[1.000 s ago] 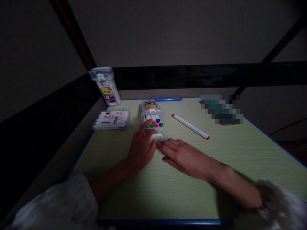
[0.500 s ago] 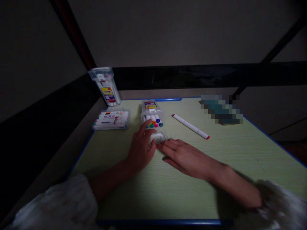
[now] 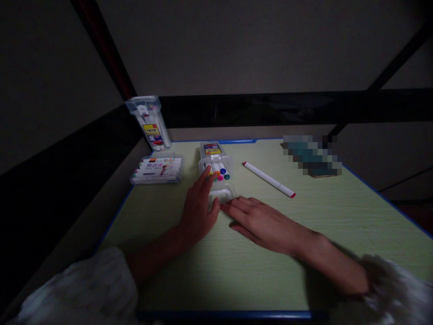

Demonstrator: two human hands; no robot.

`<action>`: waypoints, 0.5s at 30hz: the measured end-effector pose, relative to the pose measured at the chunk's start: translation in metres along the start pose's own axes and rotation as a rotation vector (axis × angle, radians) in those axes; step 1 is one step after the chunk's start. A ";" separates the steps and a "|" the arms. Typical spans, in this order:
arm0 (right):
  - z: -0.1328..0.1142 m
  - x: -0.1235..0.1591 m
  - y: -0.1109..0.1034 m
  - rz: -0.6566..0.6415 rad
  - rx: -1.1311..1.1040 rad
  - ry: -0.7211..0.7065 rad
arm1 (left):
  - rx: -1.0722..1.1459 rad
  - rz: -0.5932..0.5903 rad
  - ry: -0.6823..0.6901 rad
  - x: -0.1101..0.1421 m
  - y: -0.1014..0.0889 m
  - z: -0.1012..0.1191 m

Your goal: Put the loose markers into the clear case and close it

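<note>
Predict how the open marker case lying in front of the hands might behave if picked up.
The open marker case would probably be stiff, since its clear walls look like hard plastic. The markers could slide out if the open end dips, as their ends are uncovered there. The case's flat sides make rolling unlikely.

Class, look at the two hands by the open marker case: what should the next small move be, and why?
Probably the left hand should pinch the orange-ended marker and ease it outward: its fingers are spread at or just over the coloured ends, the case is open, and the right hand lies by the lid, perhaps able to steady it.
</note>
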State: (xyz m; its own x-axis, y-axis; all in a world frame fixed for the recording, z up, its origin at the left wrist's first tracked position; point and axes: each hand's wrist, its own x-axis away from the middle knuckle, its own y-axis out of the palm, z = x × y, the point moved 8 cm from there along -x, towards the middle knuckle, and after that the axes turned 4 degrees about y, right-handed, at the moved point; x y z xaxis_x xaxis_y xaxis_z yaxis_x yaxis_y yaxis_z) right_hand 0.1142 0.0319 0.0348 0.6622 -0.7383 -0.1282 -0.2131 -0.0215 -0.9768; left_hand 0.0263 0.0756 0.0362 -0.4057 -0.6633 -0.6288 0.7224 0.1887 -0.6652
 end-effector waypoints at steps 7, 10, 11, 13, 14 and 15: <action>0.000 0.000 -0.001 0.010 -0.006 -0.008 | 0.088 0.109 -0.037 0.000 -0.007 -0.002; 0.000 0.000 0.000 0.013 -0.003 -0.010 | 0.106 0.121 -0.065 0.001 -0.007 -0.005; 0.000 0.000 0.000 0.010 0.001 -0.010 | 0.110 0.119 -0.072 0.001 -0.007 -0.006; 0.000 0.000 0.001 0.000 0.010 -0.009 | 0.112 0.114 -0.075 0.001 -0.006 -0.006; 0.000 0.000 0.001 -0.004 0.014 -0.009 | 0.111 0.113 -0.073 0.001 -0.006 -0.006; 0.000 0.000 0.002 -0.007 0.016 -0.011 | 0.109 0.112 -0.073 0.001 -0.006 -0.006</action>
State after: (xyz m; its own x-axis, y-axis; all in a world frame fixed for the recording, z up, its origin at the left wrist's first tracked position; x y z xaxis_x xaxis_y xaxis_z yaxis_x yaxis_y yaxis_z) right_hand 0.1141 0.0318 0.0332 0.6714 -0.7308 -0.1229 -0.1970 -0.0160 -0.9803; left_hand 0.0186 0.0783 0.0374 -0.2806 -0.6940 -0.6630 0.8189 0.1872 -0.5426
